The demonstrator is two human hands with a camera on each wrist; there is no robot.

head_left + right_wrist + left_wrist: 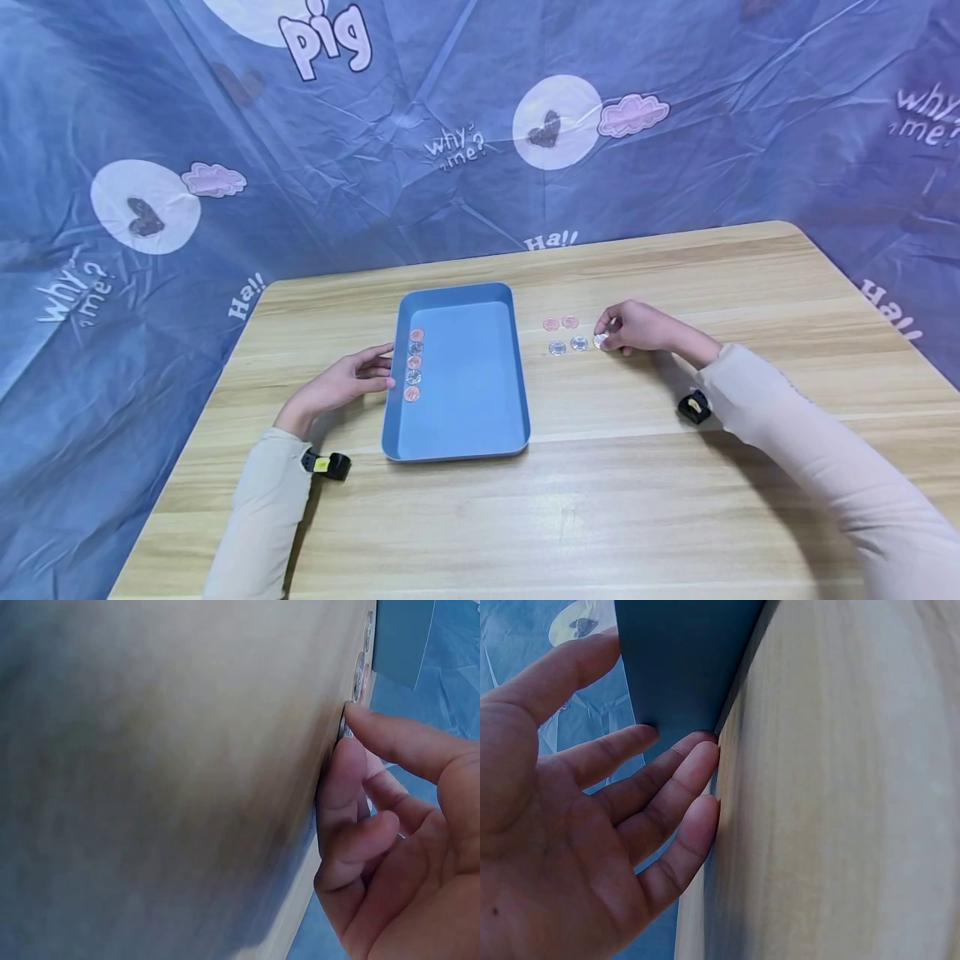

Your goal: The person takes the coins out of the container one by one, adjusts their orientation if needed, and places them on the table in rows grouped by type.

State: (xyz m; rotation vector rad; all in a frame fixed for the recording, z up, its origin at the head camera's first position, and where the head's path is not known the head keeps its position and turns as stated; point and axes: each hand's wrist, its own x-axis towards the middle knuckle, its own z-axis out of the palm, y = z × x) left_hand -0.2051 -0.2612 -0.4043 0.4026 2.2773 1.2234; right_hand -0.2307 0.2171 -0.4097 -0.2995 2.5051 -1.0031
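Observation:
A shallow blue tray (472,375) lies on the table, with a column of several alternating copper-coloured and silver coins (415,363) along its left side. My left hand (352,379) is at the tray's left wall, thumb at the rim; in the left wrist view its fingers (697,761) extend loosely toward the wall and tabletop. To the right of the tray, my right hand (633,327) pinches a silver coin (600,341) between thumb and fingertips, low at the table surface. That coin is the right end of a row with two more silver coins (578,343).
Two copper-coloured coins (560,323) lie just behind the silver row. The light wooden table (600,508) ends at the back against a blue printed cloth (450,208). Black cameras are strapped at both wrists, over beige sleeves (810,450).

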